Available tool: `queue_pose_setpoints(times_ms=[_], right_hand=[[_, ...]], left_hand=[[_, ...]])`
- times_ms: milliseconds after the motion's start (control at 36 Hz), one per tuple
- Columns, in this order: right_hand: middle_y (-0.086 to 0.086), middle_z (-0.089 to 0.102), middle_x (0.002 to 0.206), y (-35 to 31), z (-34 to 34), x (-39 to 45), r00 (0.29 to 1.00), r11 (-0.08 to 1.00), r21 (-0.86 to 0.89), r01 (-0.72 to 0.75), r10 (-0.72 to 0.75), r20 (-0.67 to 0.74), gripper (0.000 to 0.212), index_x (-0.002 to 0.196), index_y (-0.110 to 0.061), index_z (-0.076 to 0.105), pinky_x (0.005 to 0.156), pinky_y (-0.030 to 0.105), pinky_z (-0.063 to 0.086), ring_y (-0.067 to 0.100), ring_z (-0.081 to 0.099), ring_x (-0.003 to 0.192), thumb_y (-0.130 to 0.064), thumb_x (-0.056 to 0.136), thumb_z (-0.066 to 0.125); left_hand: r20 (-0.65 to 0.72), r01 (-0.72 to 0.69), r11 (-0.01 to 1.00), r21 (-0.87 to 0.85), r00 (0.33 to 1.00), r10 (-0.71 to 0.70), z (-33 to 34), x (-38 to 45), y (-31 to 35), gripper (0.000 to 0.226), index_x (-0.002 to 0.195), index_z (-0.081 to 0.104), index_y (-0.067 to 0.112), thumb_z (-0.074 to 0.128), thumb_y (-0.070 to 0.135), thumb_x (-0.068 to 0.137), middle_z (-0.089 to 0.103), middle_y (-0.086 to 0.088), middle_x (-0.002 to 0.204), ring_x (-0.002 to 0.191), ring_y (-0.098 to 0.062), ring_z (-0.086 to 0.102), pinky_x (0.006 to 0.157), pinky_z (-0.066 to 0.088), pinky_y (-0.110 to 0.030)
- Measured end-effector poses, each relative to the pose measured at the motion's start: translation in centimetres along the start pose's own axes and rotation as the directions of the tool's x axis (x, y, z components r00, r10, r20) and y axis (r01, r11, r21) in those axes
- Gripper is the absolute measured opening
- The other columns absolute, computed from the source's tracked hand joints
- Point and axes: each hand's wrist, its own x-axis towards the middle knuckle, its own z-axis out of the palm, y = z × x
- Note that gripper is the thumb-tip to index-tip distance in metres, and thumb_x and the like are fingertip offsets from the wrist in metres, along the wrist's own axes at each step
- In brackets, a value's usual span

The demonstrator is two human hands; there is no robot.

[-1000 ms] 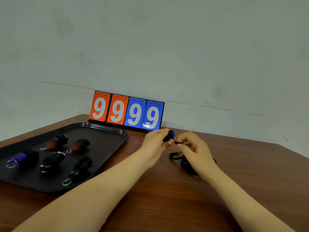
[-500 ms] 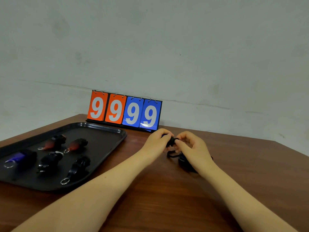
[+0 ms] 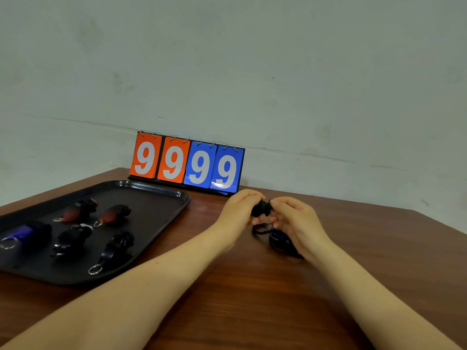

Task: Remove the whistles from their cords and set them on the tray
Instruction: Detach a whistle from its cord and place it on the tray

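Observation:
A small black whistle is pinched between my left hand and my right hand, just above the brown table. Its black cord hangs down from under the fingers to a dark bundle of cord lying on the table beneath my right hand. Whether the cord is still joined to the whistle is hidden by my fingers. To the left, the black tray holds several whistles with key rings: two red-and-black ones, a blue one and two black ones.
A flip scoreboard showing 9999, two orange and two blue cards, stands at the table's back edge against a pale wall. The table's right edge runs diagonally on the far right.
Both hands have drawn closer together around the whistle and sunk slightly toward the table. The blue bit seen at the fingertips a second ago is now covered.

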Motion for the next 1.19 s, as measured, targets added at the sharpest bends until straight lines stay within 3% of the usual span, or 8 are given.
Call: queue_pose_setpoints(times_ms=[56,194,528,639,778,889,1056,1194], right_hand=[[0.014,0.066,0.077,-0.01,0.11,-0.03,0.999,0.999,0.036,-0.015,0.014,0.035,0.014,0.097,0.002,0.065,0.059,0.024,0.050,0.018,0.059,0.068,-0.006,0.095,0.054],[0.018,0.069,0.085,0.39,0.47,-0.20,0.999,1.000,0.018,-0.003,0.002,0.046,0.018,0.102,0.004,0.065,0.062,0.026,0.050,0.019,0.062,0.071,-0.008,0.096,0.053],[0.006,0.065,0.067,0.66,0.34,0.02,0.992,0.987,-0.111,0.118,-0.122,-0.031,0.008,0.090,-0.006,0.067,0.060,0.027,0.049,0.017,0.058,0.062,-0.012,0.091,0.061],[0.004,0.065,0.067,0.85,0.27,0.09,0.989,0.977,-0.170,0.132,-0.142,-0.047,0.007,0.090,-0.008,0.067,0.062,0.027,0.049,0.015,0.058,0.062,-0.013,0.090,0.063],[0.012,0.063,0.075,0.71,0.09,0.09,0.998,0.998,-0.021,0.056,-0.056,-0.023,0.011,0.096,-0.003,0.067,0.060,0.025,0.048,0.016,0.058,0.065,-0.011,0.090,0.064],[0.012,0.062,0.072,0.62,0.12,0.01,1.000,0.995,0.097,0.024,-0.024,-0.002,0.015,0.099,0.002,0.068,0.059,0.022,0.048,0.017,0.058,0.066,-0.009,0.092,0.060],[0.021,0.065,0.087,0.74,0.02,-0.02,0.999,0.992,0.125,0.019,-0.023,0.033,0.022,0.108,0.004,0.068,0.071,0.027,0.051,0.026,0.057,0.081,-0.007,0.094,0.055],[0.017,0.066,0.084,0.76,0.17,0.06,1.000,0.992,0.124,0.016,-0.018,0.009,0.018,0.106,0.002,0.067,0.071,0.027,0.053,0.022,0.061,0.077,-0.004,0.092,0.058]], left_hand=[[-0.001,0.026,0.994,-0.108,1.000,-0.026,-0.03,0.05,0.20,0.012,0.091,0.059,0.007,0.050,0.011,0.097,0.057,-0.006,0.075,0.056,-0.014,0.049,0.049,0.042,-0.018],[-0.014,0.033,0.996,-0.081,0.999,-0.034,-0.43,0.44,0.29,0.007,0.091,0.061,0.008,0.055,0.010,0.095,0.059,-0.008,0.078,0.060,-0.014,0.051,0.051,0.044,-0.018],[-0.022,0.103,0.994,0.046,0.994,-0.102,-0.59,0.89,-0.40,0.013,0.100,0.060,0.009,0.050,0.016,0.097,0.059,-0.009,0.084,0.059,-0.012,0.052,0.051,0.043,-0.018],[-0.013,0.122,0.992,0.029,0.992,-0.122,-0.19,0.68,-0.19,0.019,0.101,0.060,0.005,0.045,0.014,0.095,0.061,-0.016,0.084,0.063,-0.019,0.050,0.051,0.040,-0.022],[0.001,0.111,0.992,-0.052,0.994,-0.112,-0.19,0.60,-0.16,0.018,0.097,0.058,0.004,0.041,0.010,0.096,0.058,-0.019,0.091,0.063,-0.020,0.052,0.050,0.040,-0.021],[0.041,0.109,0.990,-0.085,0.993,-0.106,-0.24,0.56,-0.12,0.017,0.100,0.058,0.000,0.047,0.012,0.095,0.058,-0.012,0.079,0.060,-0.016,0.052,0.051,0.040,-0.020],[0.045,0.120,0.985,-0.126,0.992,-0.115,-0.33,0.49,-0.08,0.015,0.102,0.056,-0.001,0.044,0.008,0.097,0.057,-0.011,0.077,0.056,-0.012,0.052,0.049,0.041,-0.018],[0.024,0.131,0.982,-0.137,0.991,-0.128,-0.38,0.47,0.20,0.016,0.101,0.055,0.002,0.040,0.005,0.098,0.057,-0.012,0.079,0.056,-0.012,0.052,0.048,0.042,-0.018]])
